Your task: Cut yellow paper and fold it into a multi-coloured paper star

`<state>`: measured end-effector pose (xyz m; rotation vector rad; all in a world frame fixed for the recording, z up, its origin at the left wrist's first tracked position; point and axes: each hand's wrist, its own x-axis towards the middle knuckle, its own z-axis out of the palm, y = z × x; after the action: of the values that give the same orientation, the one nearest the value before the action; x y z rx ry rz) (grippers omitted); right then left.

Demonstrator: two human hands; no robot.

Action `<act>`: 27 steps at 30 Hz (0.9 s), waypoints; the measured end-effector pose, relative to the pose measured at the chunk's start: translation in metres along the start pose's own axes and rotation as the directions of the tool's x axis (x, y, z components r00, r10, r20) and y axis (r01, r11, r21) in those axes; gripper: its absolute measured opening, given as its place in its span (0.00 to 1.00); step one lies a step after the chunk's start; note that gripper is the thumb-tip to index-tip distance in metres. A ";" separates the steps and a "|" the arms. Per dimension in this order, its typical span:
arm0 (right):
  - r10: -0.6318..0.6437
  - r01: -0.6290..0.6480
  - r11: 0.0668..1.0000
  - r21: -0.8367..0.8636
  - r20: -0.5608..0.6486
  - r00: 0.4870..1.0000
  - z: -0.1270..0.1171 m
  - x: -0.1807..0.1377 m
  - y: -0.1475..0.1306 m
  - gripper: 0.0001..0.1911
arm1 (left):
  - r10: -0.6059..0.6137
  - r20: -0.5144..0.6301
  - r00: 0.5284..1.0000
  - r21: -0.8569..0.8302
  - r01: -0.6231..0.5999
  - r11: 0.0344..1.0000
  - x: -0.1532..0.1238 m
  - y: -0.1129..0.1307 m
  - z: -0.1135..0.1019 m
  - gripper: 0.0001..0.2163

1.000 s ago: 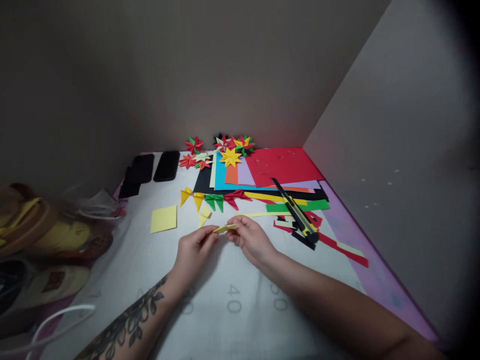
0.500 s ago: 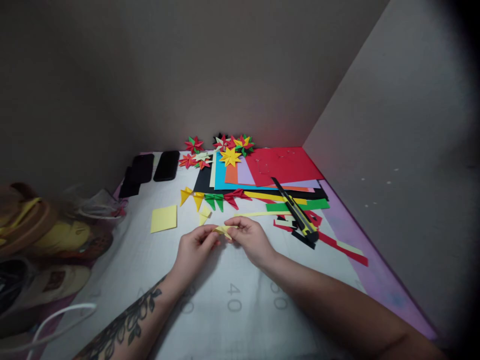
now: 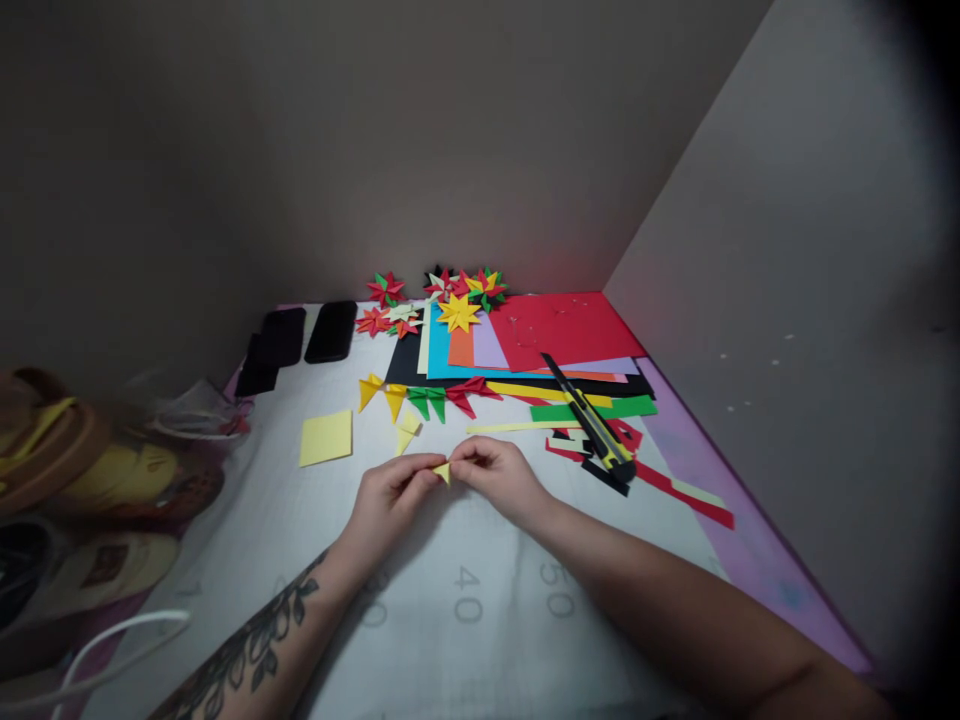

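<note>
Between my two hands is a small folded piece of pale yellow paper [image 3: 444,472], its pointed tip showing below the fingers. My left hand [image 3: 396,490] pinches its left side and my right hand [image 3: 498,474] pinches the right side; the fingers cover most of it. Just behind them lies another pale yellow folded piece [image 3: 407,430]. Beyond that runs a row of folded pointed pieces: yellow ones [image 3: 383,395], green ones [image 3: 427,402] and red ones [image 3: 472,394]. A yellow sticky-note pad [image 3: 326,438] rests to the left of my hands.
A box cutter [image 3: 592,425] lies over paper strips [image 3: 684,488] on the right. Folded paper stars [image 3: 459,313] and coloured sheets [image 3: 570,330] occupy the back. Two dark phone-like slabs [image 3: 331,332] sit back left. Cups [image 3: 112,470] and a white cable [image 3: 124,625] are at the left edge.
The yellow paper between my hands has been turned or folded smaller; less of it shows now, with one point hanging down. My hands have come slightly closer together.
</note>
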<state>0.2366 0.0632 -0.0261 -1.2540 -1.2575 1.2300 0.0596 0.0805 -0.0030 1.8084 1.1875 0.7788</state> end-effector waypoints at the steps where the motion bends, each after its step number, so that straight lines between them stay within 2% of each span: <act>1: -0.007 0.007 1.000 -0.024 0.005 1.000 -0.001 0.000 -0.001 0.04 | -0.014 0.008 1.000 -0.028 0.014 1.000 0.001 0.001 0.000 0.09; 8: -0.017 0.018 1.000 -0.006 0.045 0.999 -0.002 -0.002 -0.001 0.06 | -0.024 0.000 1.000 -0.081 0.023 0.996 0.002 0.001 0.000 0.07; 14: -0.144 0.149 0.980 -0.133 0.048 0.988 -0.003 -0.002 -0.003 0.05 | 0.049 0.020 0.999 -0.050 -0.047 0.998 0.001 0.002 0.000 0.07; 17: -0.211 0.219 0.958 -0.186 0.064 0.975 -0.004 -0.002 -0.005 0.06 | 0.015 0.034 0.999 -0.055 -0.014 0.998 0.001 0.001 0.000 0.07; 21: -0.210 0.219 0.961 -0.167 0.072 0.975 -0.004 -0.003 -0.005 0.05 | -0.046 0.054 0.997 -0.075 0.050 0.996 0.002 0.000 0.000 0.07; 27: -0.234 0.247 0.954 -0.167 0.095 0.968 -0.004 -0.004 -0.006 0.05 | -0.026 0.046 0.999 -0.069 0.029 0.997 0.001 0.001 0.000 0.06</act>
<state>0.2400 0.0598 -0.0201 -1.1473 -1.5537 1.0132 0.0608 0.0815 -0.0016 1.7405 1.1397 0.7506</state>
